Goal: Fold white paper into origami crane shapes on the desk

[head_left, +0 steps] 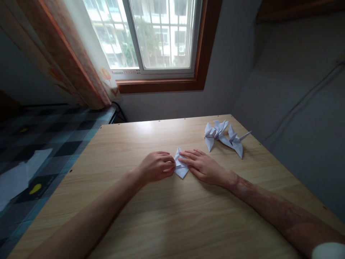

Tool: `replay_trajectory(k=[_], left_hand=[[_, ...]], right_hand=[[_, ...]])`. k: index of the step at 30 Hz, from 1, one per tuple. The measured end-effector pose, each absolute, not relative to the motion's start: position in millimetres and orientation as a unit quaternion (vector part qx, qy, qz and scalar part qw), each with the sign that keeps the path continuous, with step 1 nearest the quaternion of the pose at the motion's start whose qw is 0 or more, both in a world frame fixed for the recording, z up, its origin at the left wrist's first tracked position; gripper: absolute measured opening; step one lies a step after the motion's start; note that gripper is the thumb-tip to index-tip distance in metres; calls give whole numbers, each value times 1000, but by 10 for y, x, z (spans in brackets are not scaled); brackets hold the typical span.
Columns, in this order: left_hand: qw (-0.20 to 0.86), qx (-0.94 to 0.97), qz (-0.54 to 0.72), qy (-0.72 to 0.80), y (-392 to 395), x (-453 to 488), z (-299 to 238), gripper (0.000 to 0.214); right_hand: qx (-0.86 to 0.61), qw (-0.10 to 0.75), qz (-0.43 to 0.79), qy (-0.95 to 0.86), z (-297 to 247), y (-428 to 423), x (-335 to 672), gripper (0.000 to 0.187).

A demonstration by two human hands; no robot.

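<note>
A small piece of white paper (182,172), folded into a kite-like shape, lies on the wooden table between my hands. My left hand (156,166) is closed, its thumb and fingers pinching the paper's left edge. Flat over the upper right part of the paper rests my right hand (205,167), fingers stretched out and pressing it to the tabletop. Part of the folded paper is hidden under those fingers.
Folded white paper cranes (217,132) stand together at the table's back right. The wooden table (129,140) reaches toward a wall with a window. On the left, a bed with a checked cover (67,122) holds loose white paper sheets (18,176).
</note>
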State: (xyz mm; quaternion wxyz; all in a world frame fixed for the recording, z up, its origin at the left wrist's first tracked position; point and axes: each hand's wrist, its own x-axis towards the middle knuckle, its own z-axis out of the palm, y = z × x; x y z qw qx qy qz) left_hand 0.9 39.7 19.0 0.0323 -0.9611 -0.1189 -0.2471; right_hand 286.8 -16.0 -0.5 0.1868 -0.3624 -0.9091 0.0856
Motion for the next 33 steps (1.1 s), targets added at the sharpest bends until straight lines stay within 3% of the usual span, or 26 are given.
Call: replay_trajectory(k=[10, 20, 28, 33], left_hand=[[10, -987, -125, -100, 434, -62, 286, 26], [-20, -982, -155, -103, 426, -61, 278, 22], [-173, -938, -236, -187, 455, -21, 158, 20], [-148, -943, -215, -205, 482, 5, 161, 41]], right_hand=[[-376, 176, 107, -904, 27, -174, 2850, 58], [-369, 167, 91, -910, 4, -168, 2851, 55], [-365, 175, 87, -910, -3, -163, 2852, 58], [-362, 179, 88, -911, 11, -164, 2854, 59]])
